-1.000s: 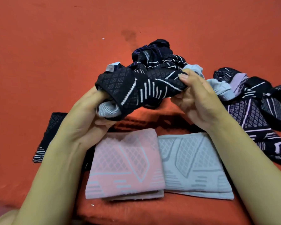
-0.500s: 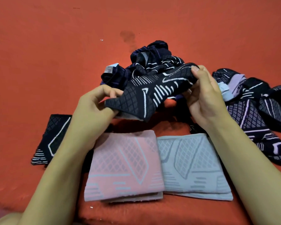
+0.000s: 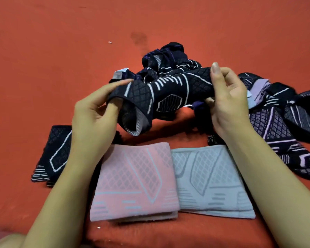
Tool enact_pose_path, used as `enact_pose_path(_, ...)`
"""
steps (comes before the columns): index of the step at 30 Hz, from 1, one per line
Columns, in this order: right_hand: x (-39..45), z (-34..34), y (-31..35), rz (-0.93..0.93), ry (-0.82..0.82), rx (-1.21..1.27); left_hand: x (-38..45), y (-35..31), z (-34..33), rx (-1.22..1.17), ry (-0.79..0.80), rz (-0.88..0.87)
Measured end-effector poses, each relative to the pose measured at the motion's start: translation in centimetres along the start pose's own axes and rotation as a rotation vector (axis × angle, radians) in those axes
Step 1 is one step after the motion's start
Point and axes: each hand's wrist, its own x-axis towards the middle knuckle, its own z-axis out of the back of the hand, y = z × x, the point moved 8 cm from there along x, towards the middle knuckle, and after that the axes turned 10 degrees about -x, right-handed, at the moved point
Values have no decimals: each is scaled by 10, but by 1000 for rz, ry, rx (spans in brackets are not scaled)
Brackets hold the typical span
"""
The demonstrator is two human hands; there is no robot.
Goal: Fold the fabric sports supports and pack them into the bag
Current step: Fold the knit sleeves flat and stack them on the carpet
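I hold a black support [image 3: 170, 93] stretched between my two hands, lifted above the pink folded support [image 3: 134, 183], which serves as my landmark. My left hand [image 3: 93, 119] pinches its open cuff, one finger tucked inside so the pale ribbed lining shows. My right hand [image 3: 227, 97] is clenched around the other end, thumb on top; my palm hides how that end finishes.

Touching the pink one's right edge lies a grey folded support [image 3: 209, 181], flat and square, with the same raised diamond knit and stripe bars. Left of the pink one, partly behind my left forearm, sits a black folded support [image 3: 55, 154] with white lines. Beyond the pink one, behind the piece I hold, a tangled heap of dark supports [image 3: 165, 59] bunches up; I cannot count them. Right of the grey one, more black-and-lilac supports [image 3: 283, 126] sprawl and are cut off by the frame's right edge. No bag shows anywhere in view.

Everything rests on an orange fuzzy surface [image 3: 61, 51], with wide open room beyond and left of the pink support.
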Motion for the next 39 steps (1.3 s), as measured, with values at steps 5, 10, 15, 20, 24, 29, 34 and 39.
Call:
enact_pose_path(5,3,10,-1,-9,-72,3,1,16,6,-365,-113,237)
enact_pose_path(10,3,-2,-8,-82,47,88,0,26,-4,-482,-57,418)
enact_pose_path(15,-3,-20,-2,-69,223,170,-3,28,-8,-525,31,451)
enact_pose_path(20,-5,-22,3,-44,302,115,1,29,4,-585,-156,440)
enact_pose_path(24,-3,-19,3,-45,260,132,1,24,-7,-429,25,400)
enact_pose_path(29,-3,-17,3,-18,267,115,2,19,-1,146,63,128)
enact_pose_path(34,0,-10,3,49,254,-27,6,37,13,-56,-42,234)
enact_pose_path(39,3,0,9,79,160,-79,4,15,20,-134,-104,137)
